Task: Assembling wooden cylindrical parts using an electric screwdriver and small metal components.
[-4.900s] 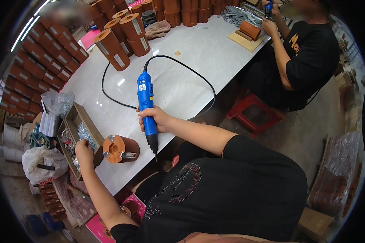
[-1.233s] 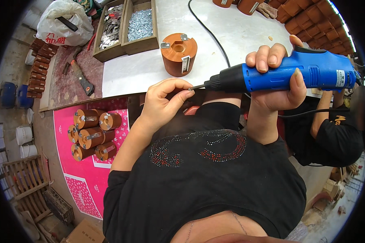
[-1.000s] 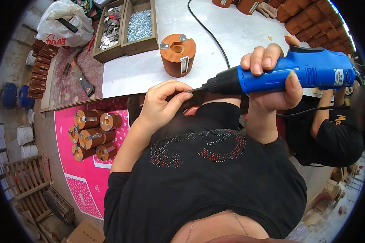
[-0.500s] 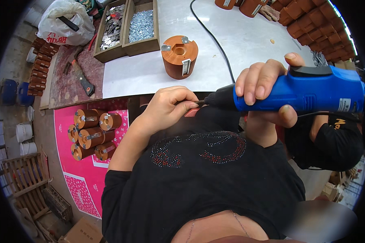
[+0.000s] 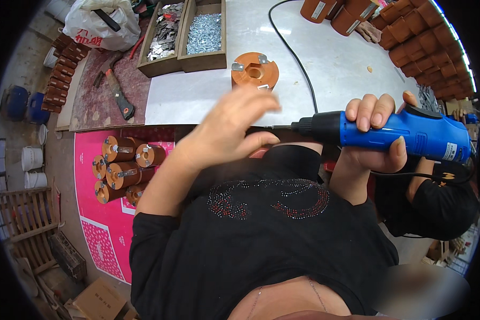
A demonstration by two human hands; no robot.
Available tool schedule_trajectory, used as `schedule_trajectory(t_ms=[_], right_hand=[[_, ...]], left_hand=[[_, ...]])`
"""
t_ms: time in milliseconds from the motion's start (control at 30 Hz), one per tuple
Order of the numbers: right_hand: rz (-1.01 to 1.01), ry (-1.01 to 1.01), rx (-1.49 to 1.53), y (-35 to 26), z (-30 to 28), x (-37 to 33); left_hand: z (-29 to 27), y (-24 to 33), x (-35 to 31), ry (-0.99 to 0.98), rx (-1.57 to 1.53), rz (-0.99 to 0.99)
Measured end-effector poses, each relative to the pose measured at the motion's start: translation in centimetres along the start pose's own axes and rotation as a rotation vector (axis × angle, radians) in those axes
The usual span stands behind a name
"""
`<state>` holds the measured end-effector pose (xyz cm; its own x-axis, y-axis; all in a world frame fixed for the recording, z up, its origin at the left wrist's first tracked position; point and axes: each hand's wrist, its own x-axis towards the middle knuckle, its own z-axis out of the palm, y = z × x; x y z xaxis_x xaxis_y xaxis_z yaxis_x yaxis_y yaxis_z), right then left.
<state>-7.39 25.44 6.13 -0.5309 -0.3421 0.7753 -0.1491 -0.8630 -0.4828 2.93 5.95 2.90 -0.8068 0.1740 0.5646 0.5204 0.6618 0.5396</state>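
Observation:
My right hand (image 5: 377, 128) is wrapped round a blue electric screwdriver (image 5: 432, 134), its black nose and thin bit pointing left. A black cord trails from the tool's rear. My left hand (image 5: 234, 125) is raised just left of the bit, fingers and thumb apart and a little blurred, with nothing seen between them. Behind it on the table stands a round reddish-brown wooden block (image 5: 255, 68) with a recessed hole in its top and small metal plates fixed on it. My left hand hides the block's lower front.
Wooden trays hold metal plates (image 5: 166, 37) and screws (image 5: 205, 34). A hammer (image 5: 118, 96) lies left of them, near a white plastic bag (image 5: 98, 24). Finished-looking blocks (image 5: 124, 175) are stacked on a pink sheet at left; more brown blocks (image 5: 421, 42) line the far right. Another person (image 5: 426, 200) sits at right.
My left hand has let go near the bit, opened and moved up towards the block. The screwdriver has shifted right, away from it. The whole view has swung slightly.

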Motion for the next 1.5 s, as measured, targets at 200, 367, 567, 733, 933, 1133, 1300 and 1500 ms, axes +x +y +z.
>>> schedule_trajectory(t_ms=[200,367,567,733,933,1133,1300,1500], right_hand=[[-0.030,0.091,0.025,-0.8,-1.2,-0.3],[0.000,0.193,0.061,-1.0,-1.5,-0.5],[-0.018,0.226,0.039,-1.9,-1.9,-0.6],[-0.019,0.224,0.021,-2.0,-1.4,-0.7],[-0.021,0.220,-0.036,-1.8,-1.0,-1.0],[-0.017,0.233,-0.037,-2.1,-0.9,-1.2],[-0.003,0.221,-0.009,-2.0,-0.7,-1.3],[-0.005,0.201,-0.012,-2.2,-1.1,-1.8]], left_hand=[[-8.8,-6.8,1.4,0.273,0.484,0.000],[-13.6,-17.6,-1.9,0.304,0.205,-0.661],[-14.0,-21.1,-2.1,0.068,0.511,-0.798],[-13.3,-20.5,-0.6,-0.207,0.849,-0.923],[-13.0,-19.2,0.5,-0.351,0.961,-0.993],[-11.9,-19.2,0.6,-0.342,1.005,-0.956],[-12.3,-19.3,0.1,-0.351,1.017,-0.924],[-12.5,-19.8,-0.3,-0.373,1.009,-0.807]])
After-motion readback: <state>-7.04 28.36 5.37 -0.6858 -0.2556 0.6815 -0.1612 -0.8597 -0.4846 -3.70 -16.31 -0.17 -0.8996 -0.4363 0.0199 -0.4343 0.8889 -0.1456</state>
